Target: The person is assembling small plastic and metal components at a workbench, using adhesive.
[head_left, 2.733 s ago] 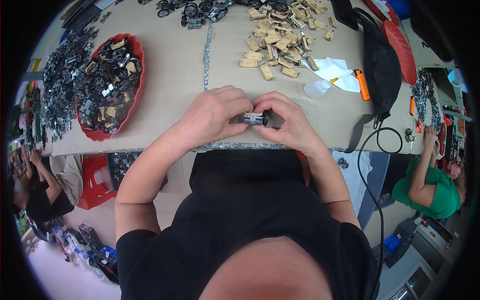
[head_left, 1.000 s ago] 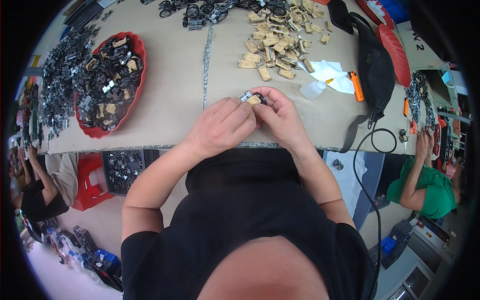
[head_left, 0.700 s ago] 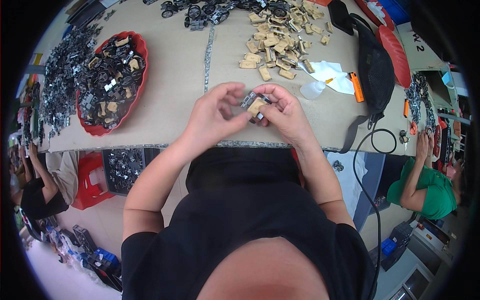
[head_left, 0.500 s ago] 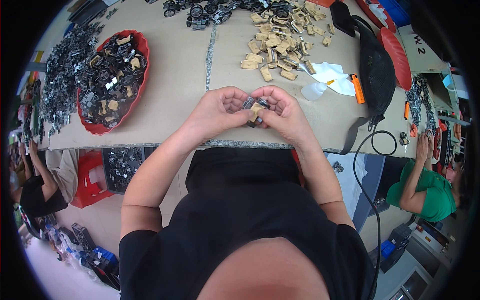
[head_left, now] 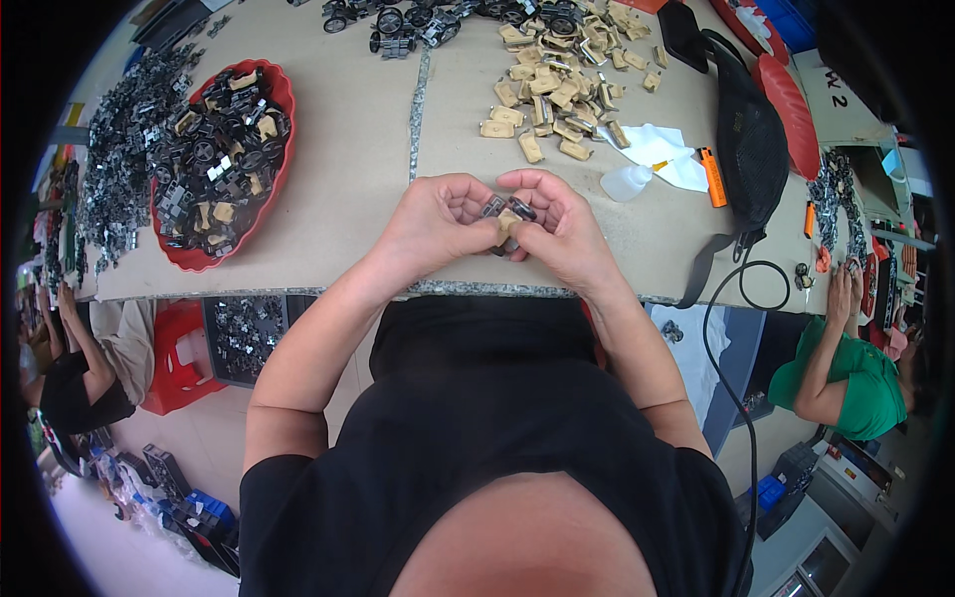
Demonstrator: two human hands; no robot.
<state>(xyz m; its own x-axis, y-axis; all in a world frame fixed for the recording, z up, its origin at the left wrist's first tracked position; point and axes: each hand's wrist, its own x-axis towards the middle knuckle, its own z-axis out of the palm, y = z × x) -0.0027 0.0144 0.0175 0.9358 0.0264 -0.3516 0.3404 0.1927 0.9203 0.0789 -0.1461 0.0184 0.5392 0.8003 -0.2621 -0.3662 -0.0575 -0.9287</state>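
the left hand [head_left: 438, 224] and right hand [head_left: 565, 231] pinch a small tan-and-black part [head_left: 507, 221] from either side, its tan face partly covered, above the near edge of the bench [head_left: 343, 179]. a pile of tan pieces [head_left: 545, 83] lies farther back, a white squeeze bottle [head_left: 625, 183] beyond the right hand, a filled red tray [head_left: 289, 111] to the left.

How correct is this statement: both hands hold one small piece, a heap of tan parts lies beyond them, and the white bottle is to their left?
Only the side is wrong: in the head view, the white bottle is to their right. The left hand and right hand do hold one small piece, with the heap of tan parts beyond.
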